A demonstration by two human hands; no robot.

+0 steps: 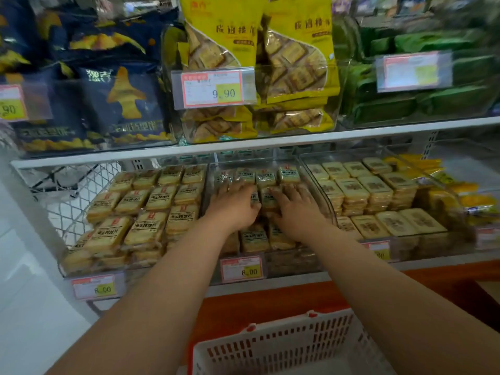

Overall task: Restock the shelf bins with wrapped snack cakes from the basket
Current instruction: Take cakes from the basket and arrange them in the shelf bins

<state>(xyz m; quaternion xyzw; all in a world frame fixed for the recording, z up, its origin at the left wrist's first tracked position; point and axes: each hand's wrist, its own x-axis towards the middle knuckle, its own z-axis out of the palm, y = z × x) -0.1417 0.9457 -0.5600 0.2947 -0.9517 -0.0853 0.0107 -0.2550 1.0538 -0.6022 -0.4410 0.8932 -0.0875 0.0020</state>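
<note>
— Which step are you seeing?

— I'm judging it as settling snack cakes [263, 197] into the middle bin [319, 196]. Both arms are reaching forward; the left hand [235, 204] and right hand [293, 209] are lying spread, fingers flat on the packs, pinching nothing.

— Next?

— Probably reaching back to the basket [273, 345] below; I'm unable to see its contents.

I'm looking at a white shelf board [270, 147] with a second level under it. A white wire mesh panel [73, 196] closes the left end, beside a pale wall [24, 266]. Below runs an orange-red base [270, 301]; the light is even.
</note>
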